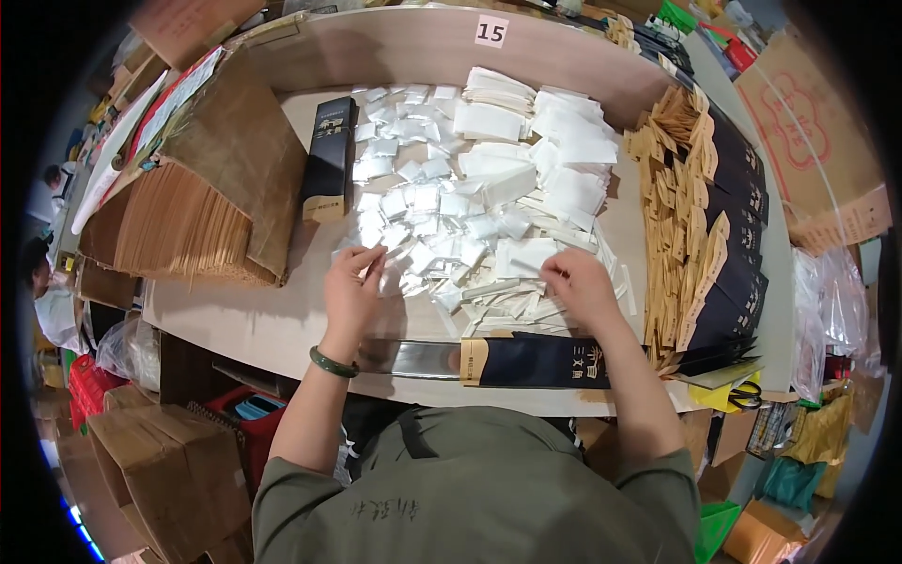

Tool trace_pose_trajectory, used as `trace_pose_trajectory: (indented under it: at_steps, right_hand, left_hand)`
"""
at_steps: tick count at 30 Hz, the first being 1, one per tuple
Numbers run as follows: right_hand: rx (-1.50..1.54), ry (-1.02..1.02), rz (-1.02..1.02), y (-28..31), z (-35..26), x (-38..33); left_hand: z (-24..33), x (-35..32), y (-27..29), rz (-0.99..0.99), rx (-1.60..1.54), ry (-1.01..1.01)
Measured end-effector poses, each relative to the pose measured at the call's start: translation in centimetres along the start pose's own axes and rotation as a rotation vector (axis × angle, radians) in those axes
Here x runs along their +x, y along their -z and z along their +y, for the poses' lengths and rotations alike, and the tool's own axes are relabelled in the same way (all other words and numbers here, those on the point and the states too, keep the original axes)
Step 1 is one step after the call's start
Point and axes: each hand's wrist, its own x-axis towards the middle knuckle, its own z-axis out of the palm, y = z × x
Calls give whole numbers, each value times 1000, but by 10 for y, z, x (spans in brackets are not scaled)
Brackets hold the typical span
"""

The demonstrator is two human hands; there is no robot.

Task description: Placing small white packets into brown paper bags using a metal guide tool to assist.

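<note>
My left hand [350, 293], a green bangle on its wrist, is at the left edge of a heap of small shiny sachets [427, 199]. Its thumb and fingertips are pinched together; whatever lies between them is too small to make out. On the other side, my right hand [581, 285] pinches a slim white packet [528, 267] above scattered white packets [507, 305]. Larger white packets [573, 193] lie in stacks farther back. A navy and tan paper bag [536, 361] lies flat between my forearms at the table's front edge, beside a shiny metal strip [409, 358].
A cardboard box [272, 141] packed with brown paper edges stands at left, next to an upright-lying navy bag [329, 155]. Rows of navy and tan bags [700, 235] fill the right side. Scissors [745, 395] hang at the front right corner. A raised panel [395, 42] closes the back.
</note>
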Motion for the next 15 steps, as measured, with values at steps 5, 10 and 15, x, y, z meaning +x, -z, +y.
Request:
trace_pose_trajectory:
  at_steps: [5,10,15]
  right_hand:
    - [-395,245,-80,-7,19,21]
    - [-416,212,-92,-16,20,21]
    - [-338,-31,-54,-12,-5,22]
  left_hand:
    - [21,-9,13,73,-144,221]
    - [17,-80,29,-409,-78,-128]
    - [34,-100,32,-246,145,-129]
